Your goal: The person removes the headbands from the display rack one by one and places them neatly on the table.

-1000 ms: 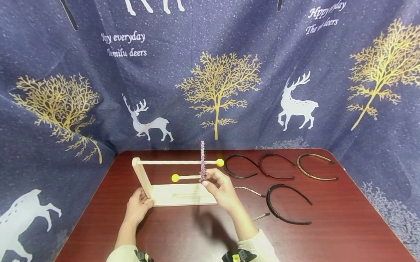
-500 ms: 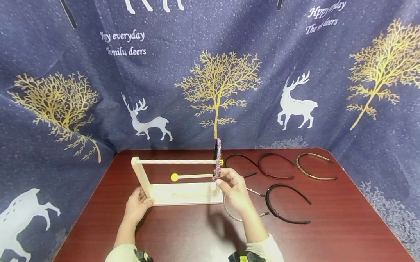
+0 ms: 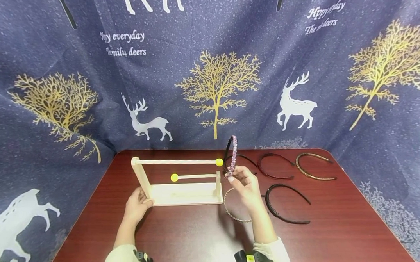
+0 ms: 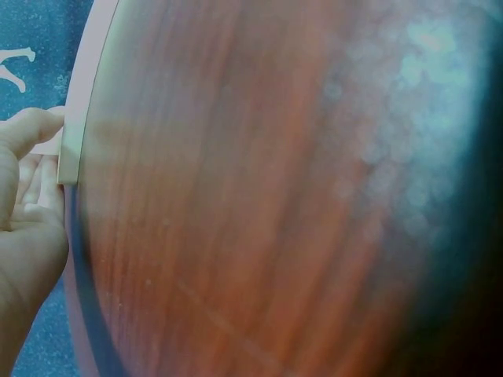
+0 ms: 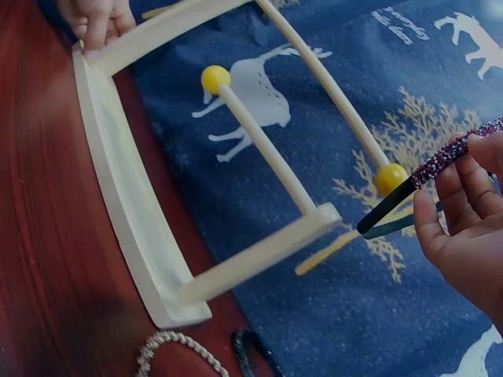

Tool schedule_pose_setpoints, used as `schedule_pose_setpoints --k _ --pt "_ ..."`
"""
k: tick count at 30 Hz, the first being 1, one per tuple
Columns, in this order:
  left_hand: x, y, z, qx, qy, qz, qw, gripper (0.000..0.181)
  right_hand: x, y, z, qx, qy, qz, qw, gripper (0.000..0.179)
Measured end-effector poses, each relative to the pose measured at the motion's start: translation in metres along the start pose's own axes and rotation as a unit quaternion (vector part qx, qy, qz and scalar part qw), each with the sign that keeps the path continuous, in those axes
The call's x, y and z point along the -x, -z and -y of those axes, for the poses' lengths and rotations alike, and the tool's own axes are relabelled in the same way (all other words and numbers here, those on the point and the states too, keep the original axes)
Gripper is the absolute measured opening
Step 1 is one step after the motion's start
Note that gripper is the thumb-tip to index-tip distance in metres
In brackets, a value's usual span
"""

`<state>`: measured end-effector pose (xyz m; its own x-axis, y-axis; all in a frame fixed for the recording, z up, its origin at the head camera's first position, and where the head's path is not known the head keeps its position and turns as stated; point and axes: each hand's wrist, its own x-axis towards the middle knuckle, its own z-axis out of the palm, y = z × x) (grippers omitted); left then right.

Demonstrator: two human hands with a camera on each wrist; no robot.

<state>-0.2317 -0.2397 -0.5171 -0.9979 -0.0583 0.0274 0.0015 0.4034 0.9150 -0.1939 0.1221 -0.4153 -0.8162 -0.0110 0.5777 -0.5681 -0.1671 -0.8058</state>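
Note:
A pale wooden headband stand [image 3: 184,194] has two rods, each tipped with a yellow ball. My left hand [image 3: 137,204] grips the stand's left end at the foot of the tall upright; the left wrist view shows the thumb [image 4: 35,129] on the wood. In my right hand [image 3: 245,186], a purple glittery headband [image 3: 234,153] is pinched near one end. It stands upright, just right of the upper rod's yellow ball [image 3: 219,162] and apart from it. The right wrist view shows the headband's dark tips [image 5: 381,216] near that ball. Neither rod bears a headband.
On the table's right side lie a braided pale headband [image 3: 231,212], partly behind my right arm, a black headband [image 3: 269,200], a dark red headband [image 3: 262,167] and a gold headband [image 3: 301,168]. Another black headband [image 3: 244,156] lies behind the held one. A patterned cloth hangs behind the table.
My right hand has moved right, carrying the purple headband from along the upper rod past its yellow ball. The headband has turned to show more of its curve. My left hand stays put.

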Motion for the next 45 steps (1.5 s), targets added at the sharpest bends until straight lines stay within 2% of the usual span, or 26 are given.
schedule_pose_setpoints --k 10,18,26,32,38,42,45 --pt "0.001 -0.002 0.003 0.009 0.0 0.001 1.0 0.062 0.006 0.026 0.004 -0.014 0.006 -0.027 0.9995 0.022" --pt "0.001 -0.001 0.001 0.002 -0.002 -0.001 1.0 0.06 0.015 0.05 0.008 -0.006 -0.009 -0.054 0.9985 0.022" --pt "-0.001 0.002 -0.002 0.003 -0.001 0.003 1.0 0.061 0.023 0.072 0.007 -0.025 0.006 -0.051 0.9984 0.023" --pt "-0.002 0.003 -0.003 -0.003 0.003 0.005 1.0 0.064 0.033 0.095 0.009 0.005 -0.007 -0.086 0.9963 0.023" --pt "-0.001 0.001 -0.001 0.004 0.0 -0.001 1.0 0.06 0.043 0.113 0.014 0.04 -0.034 -0.135 0.9894 0.021" --pt "0.0 0.0 -0.001 0.011 -0.003 -0.004 0.9999 0.059 0.049 0.123 0.017 0.023 -0.039 -0.162 0.9858 0.024" --pt "0.0 0.0 -0.001 0.012 0.0 -0.002 0.9999 0.059 0.052 0.13 0.018 0.007 -0.034 -0.167 0.9853 0.029"
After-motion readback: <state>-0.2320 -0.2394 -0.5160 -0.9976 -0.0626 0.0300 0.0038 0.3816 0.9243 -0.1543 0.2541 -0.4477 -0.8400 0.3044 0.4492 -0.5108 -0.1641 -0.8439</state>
